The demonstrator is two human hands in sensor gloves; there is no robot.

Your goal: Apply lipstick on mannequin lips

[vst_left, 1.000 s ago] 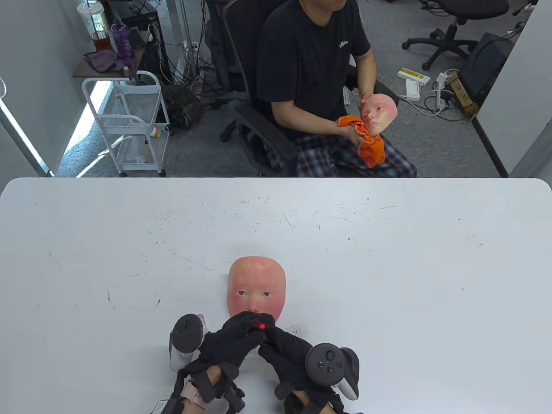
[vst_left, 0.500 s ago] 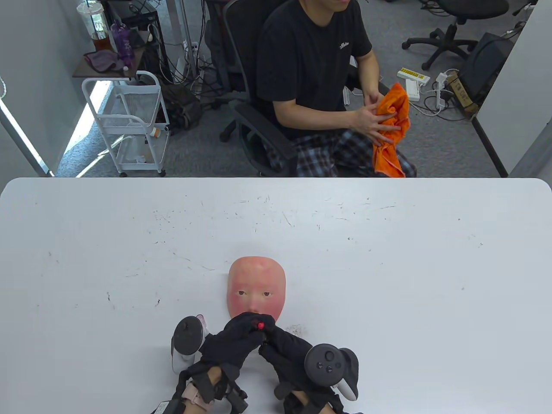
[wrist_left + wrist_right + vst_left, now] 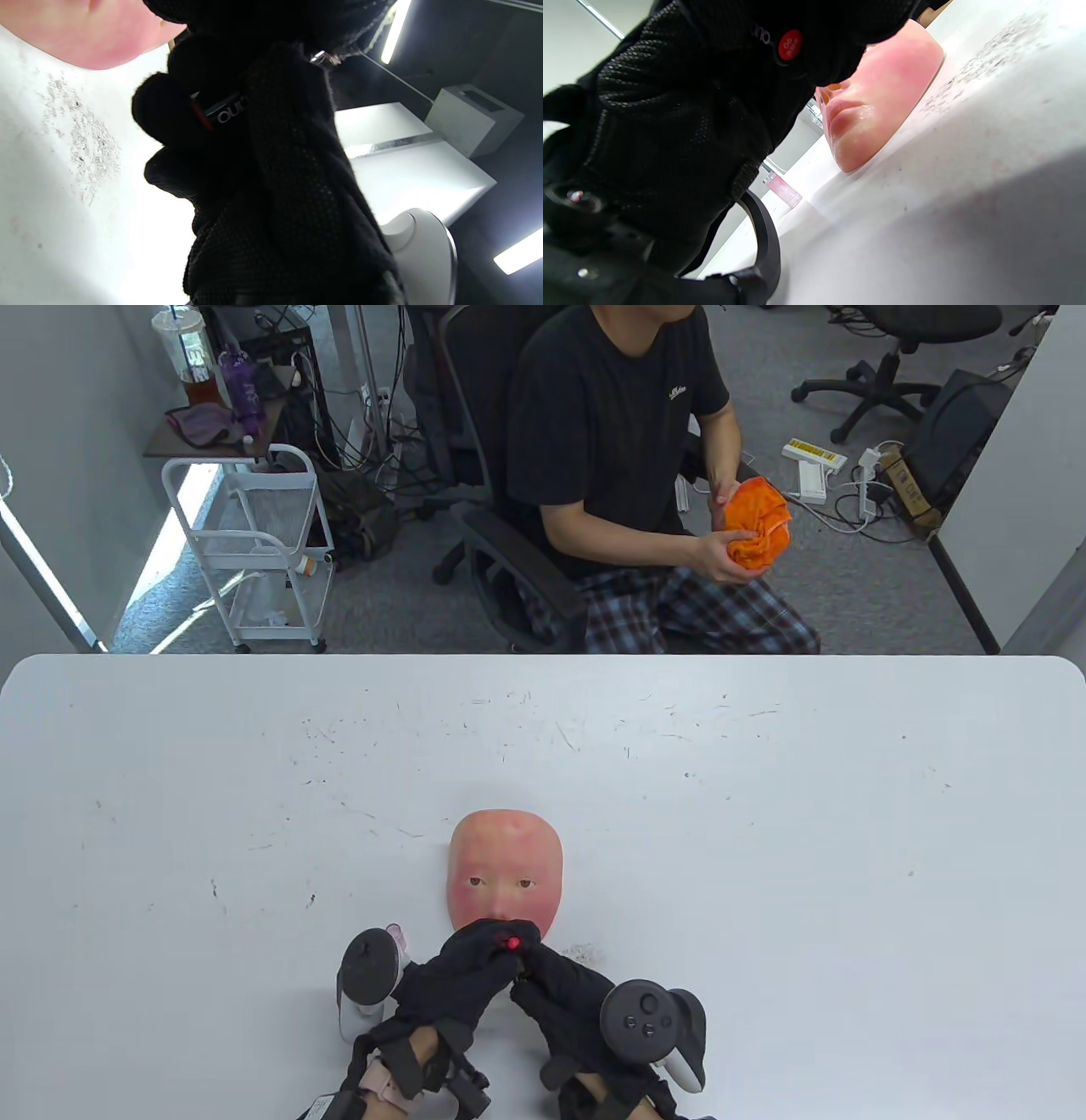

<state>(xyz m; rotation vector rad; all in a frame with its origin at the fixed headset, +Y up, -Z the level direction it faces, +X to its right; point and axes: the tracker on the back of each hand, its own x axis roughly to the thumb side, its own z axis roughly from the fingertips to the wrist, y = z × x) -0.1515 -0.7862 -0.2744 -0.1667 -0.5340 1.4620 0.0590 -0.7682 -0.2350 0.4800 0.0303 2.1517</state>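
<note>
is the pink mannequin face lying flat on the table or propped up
Lying flat, face up. The pink mannequin face mask rests on the white table, forehead away from the hands; in the right wrist view its chin edge meets the tabletop.

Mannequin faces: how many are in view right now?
1. The mannequin face lies on the table, its mouth under both gloved hands. Another may be hidden in the seated man's orange cloth.

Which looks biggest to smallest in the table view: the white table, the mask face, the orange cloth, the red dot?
1. White table.
2. Mask face, partly hidden by the gloved hands.
3. Orange cloth, bunched up and farther from the camera, so its true size is unsure.
4. Red dot.
</note>
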